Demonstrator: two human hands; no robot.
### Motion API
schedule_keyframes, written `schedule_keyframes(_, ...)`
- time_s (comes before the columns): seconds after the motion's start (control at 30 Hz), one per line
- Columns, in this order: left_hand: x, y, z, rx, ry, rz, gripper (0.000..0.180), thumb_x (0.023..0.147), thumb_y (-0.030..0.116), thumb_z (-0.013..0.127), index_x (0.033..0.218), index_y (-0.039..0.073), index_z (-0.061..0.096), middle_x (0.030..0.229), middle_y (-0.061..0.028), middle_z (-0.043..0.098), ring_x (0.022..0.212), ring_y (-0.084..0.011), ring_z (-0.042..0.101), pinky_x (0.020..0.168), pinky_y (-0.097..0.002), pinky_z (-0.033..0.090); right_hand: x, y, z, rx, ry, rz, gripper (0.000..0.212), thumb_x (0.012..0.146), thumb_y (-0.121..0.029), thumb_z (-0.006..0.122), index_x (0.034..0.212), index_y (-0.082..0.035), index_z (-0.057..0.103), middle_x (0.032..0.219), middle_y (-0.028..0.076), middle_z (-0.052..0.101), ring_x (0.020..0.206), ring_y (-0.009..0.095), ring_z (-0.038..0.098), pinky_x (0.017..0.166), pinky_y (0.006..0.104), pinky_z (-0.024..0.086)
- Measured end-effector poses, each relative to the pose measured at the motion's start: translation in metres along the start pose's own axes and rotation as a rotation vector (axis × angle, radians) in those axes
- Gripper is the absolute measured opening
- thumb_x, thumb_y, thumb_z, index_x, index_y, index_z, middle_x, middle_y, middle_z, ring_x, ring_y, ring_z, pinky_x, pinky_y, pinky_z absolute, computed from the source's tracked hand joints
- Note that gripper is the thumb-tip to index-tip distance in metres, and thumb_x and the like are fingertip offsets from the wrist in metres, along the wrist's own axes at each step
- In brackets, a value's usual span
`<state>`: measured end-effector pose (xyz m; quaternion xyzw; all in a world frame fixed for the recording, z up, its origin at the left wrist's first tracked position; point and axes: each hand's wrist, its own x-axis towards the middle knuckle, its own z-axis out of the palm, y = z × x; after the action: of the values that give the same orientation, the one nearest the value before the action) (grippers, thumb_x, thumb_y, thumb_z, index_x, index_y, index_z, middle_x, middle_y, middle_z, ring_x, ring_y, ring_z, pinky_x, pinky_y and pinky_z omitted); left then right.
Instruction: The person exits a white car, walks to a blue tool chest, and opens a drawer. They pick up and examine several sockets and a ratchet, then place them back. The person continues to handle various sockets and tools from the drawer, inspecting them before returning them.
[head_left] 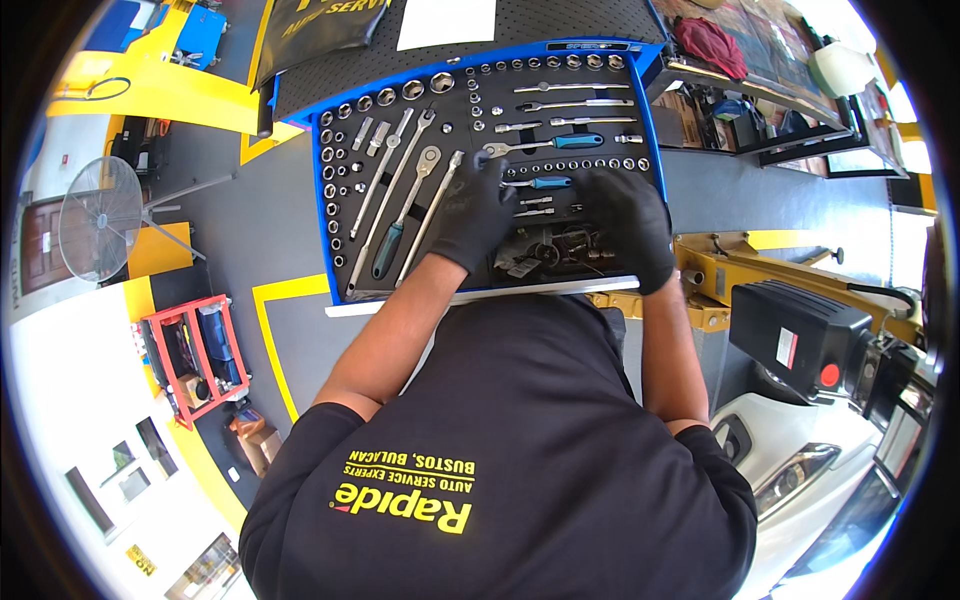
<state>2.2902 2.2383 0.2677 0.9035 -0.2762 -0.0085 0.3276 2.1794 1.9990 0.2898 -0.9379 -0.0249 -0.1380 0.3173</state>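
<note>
Sockets and ratchets fill the blue tool drawer; the left hand, gloved, pinches a small socket. Just beside it, the right hand lies flat, fingers spread, gripping nothing visible.

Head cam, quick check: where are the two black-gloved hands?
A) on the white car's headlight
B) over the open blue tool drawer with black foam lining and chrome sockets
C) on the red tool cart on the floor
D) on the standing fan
B: both the left hand and the right hand rest on the black foam inside the blue tool drawer, among ratchets and sockets.
</note>
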Motion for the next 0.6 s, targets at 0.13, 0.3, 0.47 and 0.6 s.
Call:
schedule_keyframes(0.13,-0.005,-0.022,-0.018,0.177,-0.109,-0.087,0.025,0.095,0.018,0.070,0.116,0.005,0.072,0.121,-0.0227,0.065,0.107,-0.0426,0.070,0.089,-0.0523,0.057,-0.009,0.001,0.036,-0.296,-0.050,-0.098,0.028,0.100,-0.026,0.067,0.125,-0.017,0.076,0.130,0.005,0.075,0.117,0.030,0.069,0.095,0.0489,0.052)
schedule_keyframes(0.3,-0.007,-0.036,-0.011,0.076,-0.185,-0.094,0.019,0.094,0.018,0.068,0.108,0.008,0.076,0.105,-0.0185,0.072,0.098,-0.0404,0.072,0.085,-0.0510,0.057,-0.009,0.004,0.043,-0.295,-0.064,-0.051,0.030,0.098,-0.026,0.067,0.126,-0.019,0.076,0.130,0.004,0.074,0.119,0.029,0.067,0.094,0.0482,0.052)
schedule_keyframes(0.47,0.003,-0.042,-0.001,0.071,-0.164,-0.121,0.018,0.092,0.018,0.068,0.105,0.009,0.078,0.099,-0.0191,0.075,0.096,-0.0392,0.073,0.083,-0.0498,0.058,-0.008,-0.001,0.049,-0.355,-0.014,-0.044,0.029,0.097,-0.028,0.069,0.124,-0.019,0.076,0.127,0.005,0.072,0.114,0.030,0.067,0.090,0.0493,0.052)
schedule_keyframes(0.6,0.020,-0.042,-0.006,-0.039,-0.315,-0.250,0.017,0.093,0.017,0.074,0.103,0.003,0.076,0.097,-0.0170,0.075,0.085,-0.0310,0.075,0.075,-0.0415,0.057,-0.004,-0.005,0.052,-0.389,0.009,-0.015,0.029,0.096,-0.029,0.071,0.123,-0.019,0.076,0.119,0.005,0.071,0.108,0.030,0.066,0.085,0.0504,0.052)
